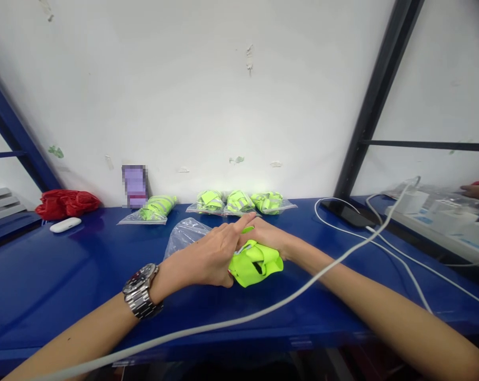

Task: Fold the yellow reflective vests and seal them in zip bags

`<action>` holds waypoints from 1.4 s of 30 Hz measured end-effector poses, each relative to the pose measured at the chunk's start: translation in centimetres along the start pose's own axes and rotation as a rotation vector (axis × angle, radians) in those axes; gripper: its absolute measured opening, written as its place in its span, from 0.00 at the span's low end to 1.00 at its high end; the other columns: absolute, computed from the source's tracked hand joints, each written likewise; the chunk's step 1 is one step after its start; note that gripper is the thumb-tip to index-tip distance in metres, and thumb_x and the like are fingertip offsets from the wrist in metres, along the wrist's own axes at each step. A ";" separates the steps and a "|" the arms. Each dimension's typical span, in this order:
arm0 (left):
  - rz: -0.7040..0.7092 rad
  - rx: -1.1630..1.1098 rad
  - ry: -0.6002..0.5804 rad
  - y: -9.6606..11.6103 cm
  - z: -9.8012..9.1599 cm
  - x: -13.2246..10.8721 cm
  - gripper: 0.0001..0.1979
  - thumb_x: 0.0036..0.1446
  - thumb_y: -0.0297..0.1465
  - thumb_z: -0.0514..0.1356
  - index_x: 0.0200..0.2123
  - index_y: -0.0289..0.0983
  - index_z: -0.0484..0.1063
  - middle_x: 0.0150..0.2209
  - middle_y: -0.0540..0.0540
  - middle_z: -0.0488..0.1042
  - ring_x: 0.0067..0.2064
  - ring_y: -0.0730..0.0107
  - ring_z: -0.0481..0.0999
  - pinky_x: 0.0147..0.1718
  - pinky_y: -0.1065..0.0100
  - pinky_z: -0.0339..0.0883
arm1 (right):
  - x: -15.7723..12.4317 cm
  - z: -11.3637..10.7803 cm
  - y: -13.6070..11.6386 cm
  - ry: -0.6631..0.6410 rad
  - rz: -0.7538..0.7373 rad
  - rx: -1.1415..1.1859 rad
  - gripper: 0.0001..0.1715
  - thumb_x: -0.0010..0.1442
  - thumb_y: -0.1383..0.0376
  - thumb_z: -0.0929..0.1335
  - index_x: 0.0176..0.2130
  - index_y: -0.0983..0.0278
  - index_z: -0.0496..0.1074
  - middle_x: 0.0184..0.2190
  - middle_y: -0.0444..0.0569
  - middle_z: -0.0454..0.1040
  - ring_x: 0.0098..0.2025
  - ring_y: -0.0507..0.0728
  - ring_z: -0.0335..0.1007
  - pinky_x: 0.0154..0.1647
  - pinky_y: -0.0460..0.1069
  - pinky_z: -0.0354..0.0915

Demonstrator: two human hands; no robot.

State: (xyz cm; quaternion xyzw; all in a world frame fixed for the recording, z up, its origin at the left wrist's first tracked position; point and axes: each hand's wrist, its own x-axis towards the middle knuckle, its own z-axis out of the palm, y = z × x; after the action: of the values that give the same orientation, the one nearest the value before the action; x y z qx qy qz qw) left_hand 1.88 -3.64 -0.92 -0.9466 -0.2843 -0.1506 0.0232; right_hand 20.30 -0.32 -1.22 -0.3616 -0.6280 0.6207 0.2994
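A bundled neon yellow-green reflective vest (254, 266), with a bit of grey strip showing, is between my hands over the blue table. My left hand (213, 254), wearing a metal watch (142, 291) on its wrist, is closed around the bundle's left side. From the right, my right hand (265, 235) grips the far side, its fingers partly hidden behind the vest and touching my left fingers. An open clear plastic bag (186, 235) lies just behind my left hand, partly covered by it.
Several bagged neon bundles (211, 201) line the wall. A phone (136, 185) leans at the back left, near a red plastic bag (67, 203) and white case (65, 225). A white cable (239, 320) crosses in front. At right are another phone (348, 213), chargers (441, 209) and another person's hand (477, 191).
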 end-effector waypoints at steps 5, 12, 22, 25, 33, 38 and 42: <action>0.069 0.021 0.057 -0.4 0.8 -0.1 0.58 0.42 0.22 0.61 0.68 0.38 0.25 0.68 0.31 0.45 0.61 0.43 0.61 0.57 0.47 0.60 | 0.1 1.0 0.6 0.187 -0.138 -0.053 0.06 0.45 0.67 0.72 0.22 0.64 0.70 0.19 0.43 0.68 0.23 0.51 0.62 0.21 0.46 0.58; 0.036 0.126 -0.012 0.7 0.1 -0.1 0.54 0.44 0.15 0.55 0.68 0.41 0.27 0.67 0.32 0.48 0.65 0.44 0.54 0.58 0.46 0.59 | 0.7 0.7 1.6 0.422 -0.237 -0.324 0.08 0.50 0.63 0.71 0.26 0.65 0.70 0.25 0.47 0.72 0.30 0.54 0.66 0.28 0.47 0.63; 0.003 0.267 0.101 -0.1 -1.5 0.0 0.56 0.44 0.41 0.68 0.67 0.34 0.36 0.66 0.29 0.52 0.66 0.40 0.53 0.61 0.44 0.51 | 0.1 -0.7 0.1 0.152 -0.066 0.035 0.13 0.44 0.61 0.76 0.25 0.66 0.72 0.22 0.46 0.73 0.26 0.53 0.69 0.28 0.48 0.66; -0.044 0.315 0.082 -1.4 -1.9 -0.4 0.55 0.42 0.47 0.68 0.64 0.31 0.43 0.63 0.27 0.58 0.62 0.38 0.60 0.57 0.44 0.57 | -0.1 -0.9 -0.5 0.150 -0.031 0.134 0.15 0.43 0.61 0.77 0.28 0.67 0.74 0.24 0.48 0.76 0.27 0.54 0.71 0.29 0.48 0.67; -0.038 0.224 0.141 -1.5 0.0 0.5 0.26 0.51 0.35 0.61 0.51 0.30 0.59 0.45 0.34 0.69 0.46 0.51 0.71 0.42 0.55 0.69 | 0.4 -0.2 0.4 0.185 -0.118 0.002 0.15 0.42 0.60 0.76 0.23 0.67 0.70 0.20 0.43 0.69 0.24 0.51 0.65 0.25 0.47 0.59; 0.027 0.238 0.169 -1.1 1.3 0.6 0.22 0.52 0.28 0.57 0.50 0.29 0.59 0.43 0.35 0.67 0.46 0.53 0.68 0.45 0.54 0.68 | 1.4 -0.1 1.7 0.356 -0.233 -0.204 0.18 0.43 0.58 0.74 0.32 0.65 0.70 0.28 0.43 0.70 0.32 0.54 0.66 0.34 0.49 0.61; 0.036 0.245 0.213 -1.1 1.9 0.7 0.25 0.50 0.26 0.57 0.53 0.28 0.57 0.45 0.34 0.66 0.48 0.51 0.66 0.47 0.52 0.67 | 1.9 0.0 2.1 0.480 -0.320 -0.390 0.19 0.46 0.55 0.71 0.35 0.64 0.69 0.37 0.47 0.72 0.41 0.58 0.67 0.45 0.52 0.61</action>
State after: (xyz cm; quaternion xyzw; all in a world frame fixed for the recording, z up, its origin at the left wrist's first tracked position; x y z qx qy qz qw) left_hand 2.38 -2.09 -2.61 -0.9203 -0.2795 -0.2137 0.1711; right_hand 19.40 1.16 -3.42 -0.4447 -0.6952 0.3316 0.4571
